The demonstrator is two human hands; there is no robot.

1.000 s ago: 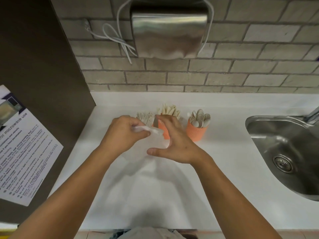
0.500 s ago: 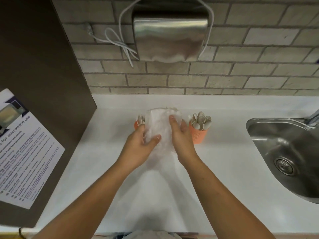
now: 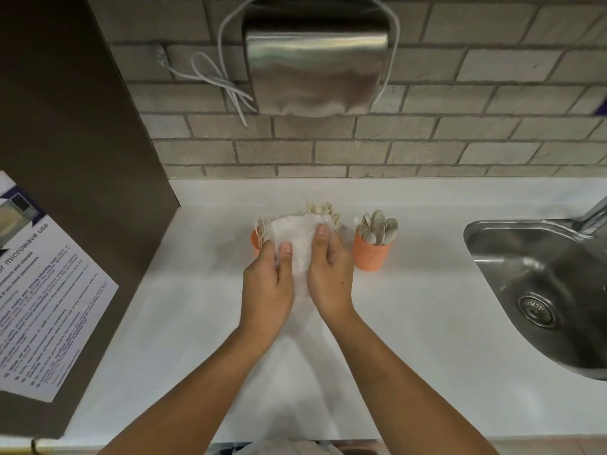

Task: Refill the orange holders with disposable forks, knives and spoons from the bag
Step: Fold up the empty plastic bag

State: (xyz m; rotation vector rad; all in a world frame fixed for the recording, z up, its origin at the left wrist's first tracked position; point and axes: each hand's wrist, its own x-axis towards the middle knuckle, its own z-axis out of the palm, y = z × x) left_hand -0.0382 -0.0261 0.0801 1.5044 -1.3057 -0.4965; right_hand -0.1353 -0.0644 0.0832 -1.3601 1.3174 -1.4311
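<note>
Plastic bag, translucent (seemingly empty), is held upright above the desk, between both hands. It is pinched at its left edge by the grip of the left hand and at its right edge by that of the right hand, thumbs pressed on the near face. Its long axis is pointed away, toward the knives just behind; the spoon holder is nearer the right hand.

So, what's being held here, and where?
The crumpled plastic bag, between both hands: left hand pinches its left side, right hand its right side.
</note>
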